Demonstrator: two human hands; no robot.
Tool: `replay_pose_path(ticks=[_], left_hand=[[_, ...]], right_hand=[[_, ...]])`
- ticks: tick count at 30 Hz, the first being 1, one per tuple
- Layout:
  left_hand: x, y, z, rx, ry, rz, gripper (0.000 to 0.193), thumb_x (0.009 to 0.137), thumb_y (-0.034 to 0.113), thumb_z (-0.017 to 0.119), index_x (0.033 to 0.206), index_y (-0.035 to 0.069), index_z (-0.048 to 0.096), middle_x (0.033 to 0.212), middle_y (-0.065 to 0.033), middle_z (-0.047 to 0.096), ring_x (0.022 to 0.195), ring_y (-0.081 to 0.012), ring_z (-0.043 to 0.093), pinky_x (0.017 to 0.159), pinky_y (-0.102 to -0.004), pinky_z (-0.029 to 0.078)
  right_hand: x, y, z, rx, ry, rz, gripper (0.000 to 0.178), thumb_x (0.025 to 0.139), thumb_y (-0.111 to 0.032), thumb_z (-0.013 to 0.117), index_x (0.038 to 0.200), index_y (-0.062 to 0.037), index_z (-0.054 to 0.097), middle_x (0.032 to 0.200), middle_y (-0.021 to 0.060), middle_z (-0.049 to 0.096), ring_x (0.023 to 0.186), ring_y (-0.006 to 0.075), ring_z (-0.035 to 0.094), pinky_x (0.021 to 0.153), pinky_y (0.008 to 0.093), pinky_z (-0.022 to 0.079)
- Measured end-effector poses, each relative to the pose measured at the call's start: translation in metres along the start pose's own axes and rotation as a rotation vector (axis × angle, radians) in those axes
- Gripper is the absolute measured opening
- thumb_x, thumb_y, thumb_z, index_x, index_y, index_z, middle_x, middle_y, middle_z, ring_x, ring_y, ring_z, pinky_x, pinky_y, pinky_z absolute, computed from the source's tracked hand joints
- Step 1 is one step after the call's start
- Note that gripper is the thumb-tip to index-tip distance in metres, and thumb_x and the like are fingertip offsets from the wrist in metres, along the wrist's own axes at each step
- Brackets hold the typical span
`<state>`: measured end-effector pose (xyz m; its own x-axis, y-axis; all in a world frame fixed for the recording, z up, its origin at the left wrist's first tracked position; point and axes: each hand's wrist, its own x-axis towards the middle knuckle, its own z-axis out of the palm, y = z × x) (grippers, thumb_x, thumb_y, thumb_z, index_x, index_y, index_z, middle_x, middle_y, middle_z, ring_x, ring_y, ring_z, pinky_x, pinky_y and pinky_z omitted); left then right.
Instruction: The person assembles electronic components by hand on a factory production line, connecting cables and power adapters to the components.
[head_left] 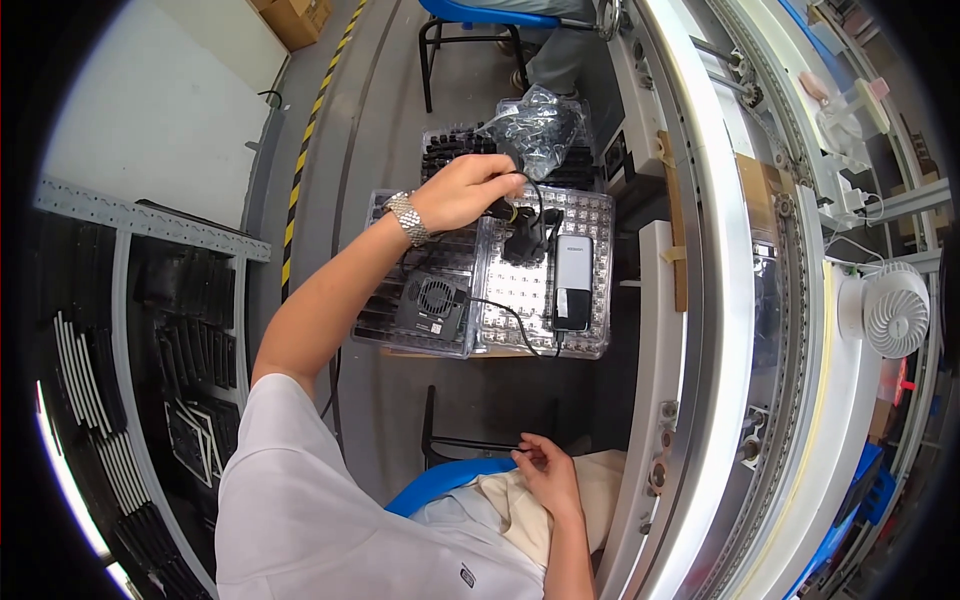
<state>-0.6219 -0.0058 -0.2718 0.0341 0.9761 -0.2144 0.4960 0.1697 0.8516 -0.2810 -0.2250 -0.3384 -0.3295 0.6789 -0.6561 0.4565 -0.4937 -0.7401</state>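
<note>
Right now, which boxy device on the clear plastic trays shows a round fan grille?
The dark square device, on the left tray: its round grille sets it apart from the slim silver-and-black device on the right tray.

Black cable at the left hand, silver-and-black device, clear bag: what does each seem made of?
The black cable by the left hand looks sheathed in rubber or soft plastic: dark, smoothly curving. The silver-and-black device has a smooth, satin-looking shell, either painted plastic or metal; I can't tell which. The clear bag seems thin, glossy plastic film, being see-through, crinkled and full of bright glints.
</note>
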Motion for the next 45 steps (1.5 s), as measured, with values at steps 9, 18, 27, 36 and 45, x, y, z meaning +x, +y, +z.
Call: replay_pose_path(ticks=[9, 18, 27, 36, 45], left_hand=[[-0.018, -0.008, 0.031, 0.794, 0.438, 0.436, 0.043, 0.082, 0.025, 0.061, 0.118, 0.003, 0.052, 0.133, -0.0217, 0.043, 0.118, -0.0341, 0.043, 0.099, -0.0447, 0.036], [-0.043, 0.06, 0.045, 0.708, -0.059, 0.527, 0.045, 0.077, 0.023, 0.067, 0.115, 0.002, 0.053, 0.123, -0.0182, 0.052, 0.109, -0.034, 0.053, 0.095, -0.0411, 0.041], [-0.08, 0.192, 0.08, 0.413, -0.249, 0.949, 0.018, 0.089, 0.015, 0.055, 0.075, 0.006, 0.049, 0.076, -0.0084, 0.058, 0.063, -0.0241, 0.054, 0.061, -0.032, 0.044], [-0.108, 0.312, 0.164, 0.052, -0.656, 1.432, 0.035, 0.091, 0.009, 0.05, 0.125, 0.003, 0.048, 0.106, -0.0144, 0.053, 0.092, -0.0259, 0.054, 0.079, -0.0339, 0.046], [-0.276, 0.375, 0.368, 0.064, -1.459, 1.261, 0.042, 0.089, 0.033, 0.047, 0.094, -0.005, 0.064, 0.085, -0.0171, 0.066, 0.074, -0.0404, 0.06, 0.071, -0.0439, 0.05]], right_hand=[[-0.003, 0.001, 0.0, 0.024, 0.021, -0.03, 0.034, 0.078, -0.003, 0.067, 0.112, 0.0028, 0.061, 0.095, 0.0105, 0.064, 0.076, 0.0155, 0.058, 0.072, 0.0234, 0.049], [-0.048, -0.023, -0.024, -0.382, 0.034, -0.299, 0.032, 0.082, -0.022, 0.064, 0.109, -0.0037, 0.062, 0.095, 0.0128, 0.064, 0.082, 0.0286, 0.061, 0.073, 0.034, 0.05], [-0.135, -0.031, -0.035, -0.518, 0.071, -0.5, 0.035, 0.088, -0.021, 0.053, 0.116, 0.0004, 0.057, 0.113, 0.0191, 0.059, 0.099, 0.0382, 0.056, 0.089, 0.0374, 0.044], [-0.306, -0.099, -0.107, -0.696, 0.401, -0.544, 0.028, 0.089, -0.017, 0.052, 0.11, -0.0014, 0.063, 0.106, 0.0136, 0.063, 0.097, 0.0257, 0.059, 0.088, 0.0319, 0.045], [-0.381, -0.017, -0.129, -0.998, 0.573, -0.812, 0.026, 0.085, -0.013, 0.058, 0.107, -0.0021, 0.065, 0.1, 0.0117, 0.065, 0.092, 0.025, 0.061, 0.081, 0.0336, 0.048]])
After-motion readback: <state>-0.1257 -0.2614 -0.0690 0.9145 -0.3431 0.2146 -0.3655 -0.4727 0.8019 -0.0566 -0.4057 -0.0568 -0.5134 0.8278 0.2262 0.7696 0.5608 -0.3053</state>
